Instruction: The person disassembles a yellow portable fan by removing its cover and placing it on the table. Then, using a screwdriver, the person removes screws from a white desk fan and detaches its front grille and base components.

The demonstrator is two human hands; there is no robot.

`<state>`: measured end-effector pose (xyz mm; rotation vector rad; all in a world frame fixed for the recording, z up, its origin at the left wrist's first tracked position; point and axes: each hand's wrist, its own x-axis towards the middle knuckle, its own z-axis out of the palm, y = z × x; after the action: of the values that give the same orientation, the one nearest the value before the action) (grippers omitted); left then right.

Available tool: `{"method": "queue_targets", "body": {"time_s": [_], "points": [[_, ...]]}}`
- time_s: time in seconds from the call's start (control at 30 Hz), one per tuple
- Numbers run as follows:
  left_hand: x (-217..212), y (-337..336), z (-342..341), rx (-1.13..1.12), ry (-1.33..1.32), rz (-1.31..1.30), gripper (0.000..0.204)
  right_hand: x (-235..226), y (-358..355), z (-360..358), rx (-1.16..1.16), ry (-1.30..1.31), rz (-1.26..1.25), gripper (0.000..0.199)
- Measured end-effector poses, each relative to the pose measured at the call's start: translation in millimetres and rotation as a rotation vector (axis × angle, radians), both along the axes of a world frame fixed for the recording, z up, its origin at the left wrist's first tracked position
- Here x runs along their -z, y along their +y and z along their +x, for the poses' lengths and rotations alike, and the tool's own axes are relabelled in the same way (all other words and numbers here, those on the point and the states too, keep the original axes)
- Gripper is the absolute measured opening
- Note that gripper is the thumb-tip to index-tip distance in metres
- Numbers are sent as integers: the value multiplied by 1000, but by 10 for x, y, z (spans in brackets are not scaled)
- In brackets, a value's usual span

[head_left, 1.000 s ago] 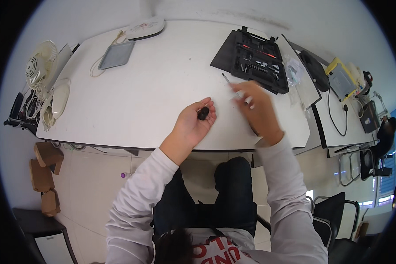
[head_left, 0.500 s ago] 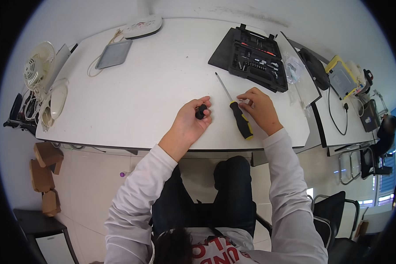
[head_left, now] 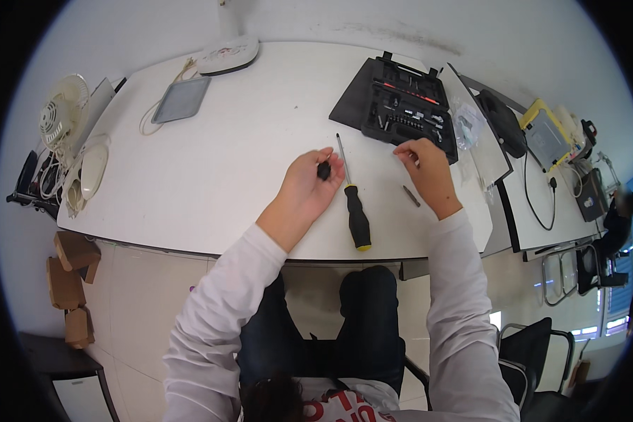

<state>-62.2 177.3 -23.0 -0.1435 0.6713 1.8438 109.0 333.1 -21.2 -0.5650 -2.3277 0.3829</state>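
Observation:
My left hand [head_left: 304, 188] is closed, palm up, round a short black rounded piece [head_left: 323, 170] whose end shows between thumb and fingers. Beside it lies a screwdriver [head_left: 357, 218] with a black and yellow handle, its shaft pointing away from me. My right hand [head_left: 429, 176] hovers over the table at the near edge of the tool case, thumb and fingertips brought together; whatever they pinch, if anything, is too small to make out. Below that hand a small slim metal bit [head_left: 411, 196] rests on the white table [head_left: 246, 162]. The open black tool case [head_left: 408, 116] holds several bits and sockets.
A grey tray [head_left: 181, 98] and a white rounded device [head_left: 227, 55] with a cable sit far left. A fan [head_left: 65, 116] stands at the left edge. Right of the case are a plastic bag [head_left: 469, 119] and a yellow-rimmed box [head_left: 546, 133]. Cardboard boxes [head_left: 69, 281] lie on the floor.
The screwdriver has shifted left and nearer me, beside my left hand. My right hand has moved right, off the screwdriver's side, and the small bit now shows on the table.

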Motion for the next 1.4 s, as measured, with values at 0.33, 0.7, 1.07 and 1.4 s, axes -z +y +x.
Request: {"method": "queue_targets", "body": {"time_s": [0.33, 0.7, 1.07, 1.4], "points": [[-322, 1201, 6, -174, 120, -83, 14, -13, 655, -796, 14, -50, -204, 15], [-24, 1830, -104, -336, 1632, -203, 24, 160, 959, -224, 103, 607, -201, 23], [18, 1513, -82, -125, 1933, -91, 38, 179, 1030, -47, 97, 616, -269, 20], [-943, -978, 72, -321, 1975, 168, 23, -1006, -645, 292, -342, 533, 186, 58]]}}
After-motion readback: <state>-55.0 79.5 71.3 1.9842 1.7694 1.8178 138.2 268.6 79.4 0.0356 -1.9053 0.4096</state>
